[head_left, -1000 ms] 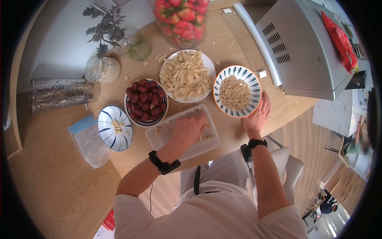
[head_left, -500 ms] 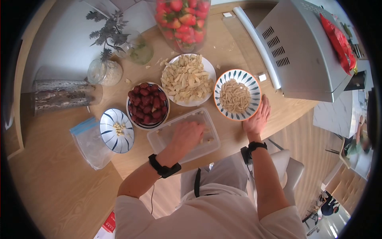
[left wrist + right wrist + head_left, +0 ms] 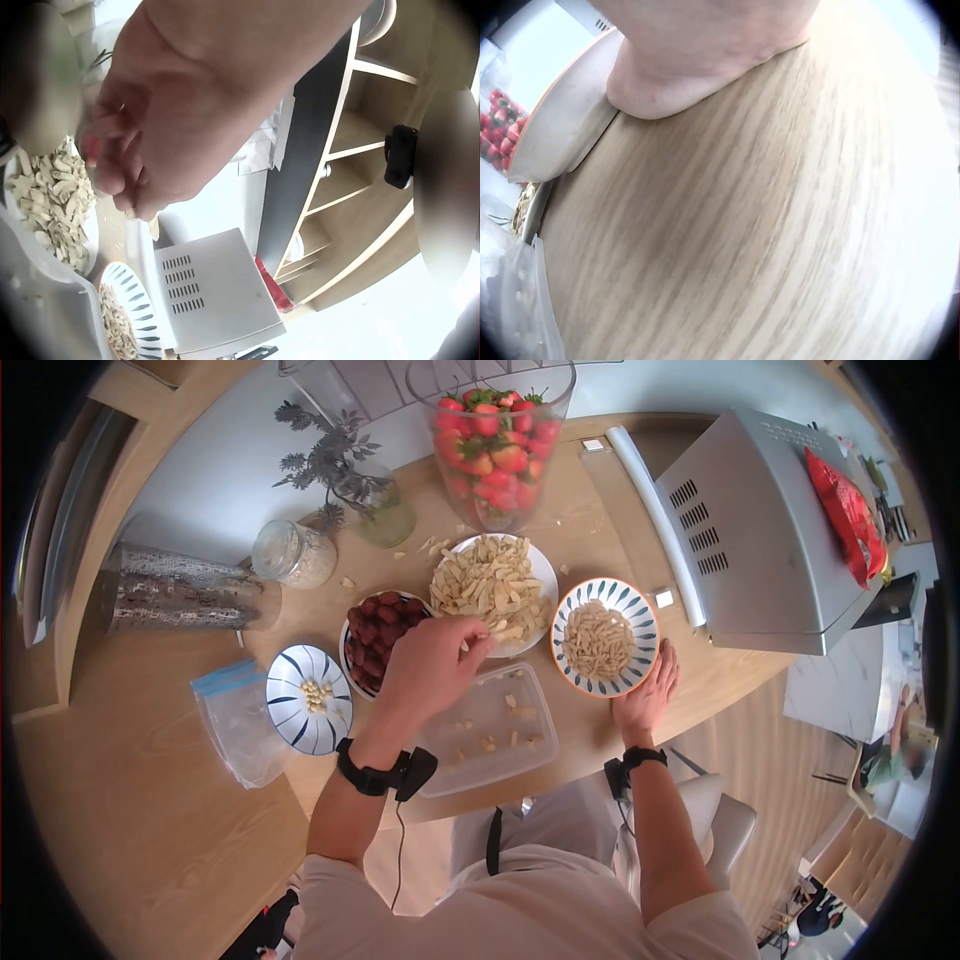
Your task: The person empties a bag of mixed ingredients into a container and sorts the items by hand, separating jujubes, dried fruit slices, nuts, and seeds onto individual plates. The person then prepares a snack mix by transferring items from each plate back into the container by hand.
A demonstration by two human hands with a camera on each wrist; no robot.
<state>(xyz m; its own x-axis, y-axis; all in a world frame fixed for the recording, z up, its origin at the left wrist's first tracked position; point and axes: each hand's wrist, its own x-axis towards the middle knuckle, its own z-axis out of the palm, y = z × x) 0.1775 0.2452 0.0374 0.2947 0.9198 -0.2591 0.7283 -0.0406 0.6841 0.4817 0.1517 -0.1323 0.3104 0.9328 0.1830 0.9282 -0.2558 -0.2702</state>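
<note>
Pale slice (image 3: 155, 227), just one, pinched by the left hand (image 3: 432, 668) mid-frame; right hand (image 3: 648, 698), fingers straight, touches one orange-rimmed bowl (image 3: 605, 591), centre-right!

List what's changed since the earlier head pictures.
The left hand has lifted out of the plastic container and moved forward to the near edge of the heaped white plate; it appears to pinch a pale slice. The right hand stays on the tabletop beside the orange-rimmed bowl. Plate, bowl and container keep their places.
</note>
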